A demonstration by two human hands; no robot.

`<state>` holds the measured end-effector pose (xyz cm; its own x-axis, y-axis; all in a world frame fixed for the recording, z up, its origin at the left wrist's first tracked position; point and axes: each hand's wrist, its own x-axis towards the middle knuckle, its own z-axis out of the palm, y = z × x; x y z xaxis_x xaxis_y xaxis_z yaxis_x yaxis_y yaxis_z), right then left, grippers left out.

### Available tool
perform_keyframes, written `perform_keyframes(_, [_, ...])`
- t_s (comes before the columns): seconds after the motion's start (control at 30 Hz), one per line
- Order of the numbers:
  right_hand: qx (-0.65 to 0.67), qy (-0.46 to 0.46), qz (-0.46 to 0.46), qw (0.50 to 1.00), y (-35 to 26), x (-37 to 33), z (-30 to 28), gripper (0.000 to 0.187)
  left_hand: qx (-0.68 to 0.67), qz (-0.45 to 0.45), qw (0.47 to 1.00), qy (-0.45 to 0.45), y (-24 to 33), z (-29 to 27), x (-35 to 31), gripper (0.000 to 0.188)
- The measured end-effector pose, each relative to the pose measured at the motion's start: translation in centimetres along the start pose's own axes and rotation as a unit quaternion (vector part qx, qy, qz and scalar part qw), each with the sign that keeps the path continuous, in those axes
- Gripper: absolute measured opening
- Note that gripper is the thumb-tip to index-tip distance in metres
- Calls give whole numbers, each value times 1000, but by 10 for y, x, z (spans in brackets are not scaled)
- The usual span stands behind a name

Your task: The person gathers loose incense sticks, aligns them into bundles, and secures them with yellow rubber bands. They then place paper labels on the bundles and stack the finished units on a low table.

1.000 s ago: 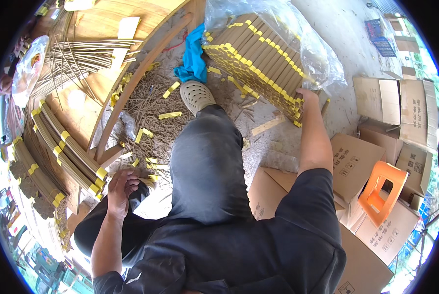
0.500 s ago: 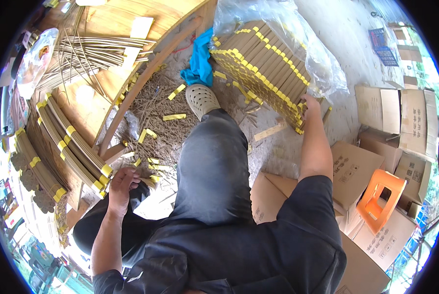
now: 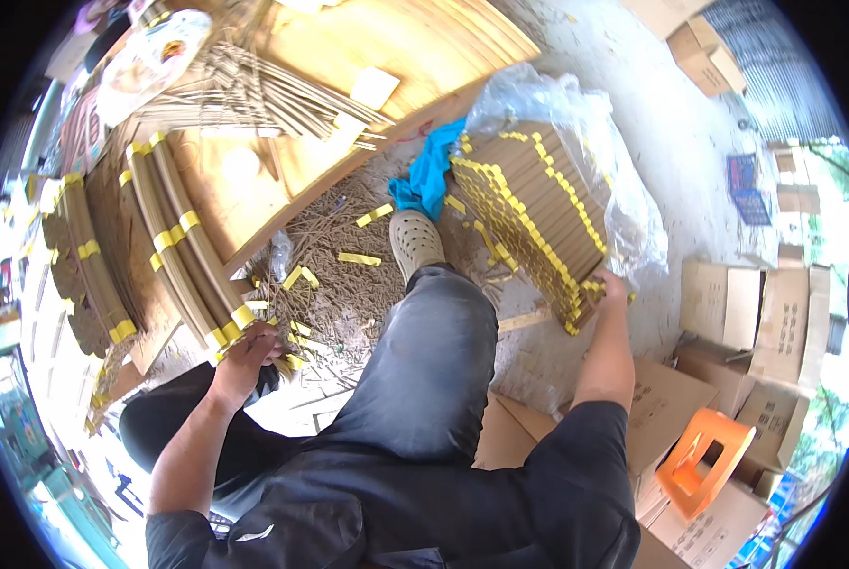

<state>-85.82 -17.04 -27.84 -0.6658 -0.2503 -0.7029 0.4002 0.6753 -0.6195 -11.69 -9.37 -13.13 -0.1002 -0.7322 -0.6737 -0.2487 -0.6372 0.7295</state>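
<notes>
Stacked stick bundles (image 3: 538, 180): lying at one o'clock from you, ends lining up, likely for neatness.
Right hand (image 3: 612, 289): curling at the stack's near-right corner; cannot tell whether you're holding one.
Left hand (image 3: 247, 358): curling at ten o'clock by long bundles' (image 3: 206, 256) taped ends; holding unclear.
Clear plastic sheet (image 3: 633, 223): covering the stack's right, perhaps against dust.

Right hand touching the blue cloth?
No, the right hand is at the near right corner of the yellow-banded stack, apart from the blue cloth.
</notes>
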Motion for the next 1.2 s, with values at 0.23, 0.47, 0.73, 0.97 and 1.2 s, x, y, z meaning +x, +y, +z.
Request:
perform_keyframes(0.23, [205,-299,1,932,10,-65,-63,28,144,98,984,45,0,-7,-20,27])
perform_keyframes(0.47, [299,-382,52,873,71,-276,16,26,145,154,977,39,6,-15,-35,28])
perform_keyframes(0.73, [-113,-543,-273,786,13,-532,119,58,-258,71,957,109,-2,-31,-33,51])
perform_keyframes(0.97, [-331,-573,-317,680,23,-594,307,53,-479,142,866,8,25,-35,-21,72])
perform_keyframes(1.2, [-457,-542,-415,571,21,-584,337,72,-593,160,786,-71,54,-24,-18,58])
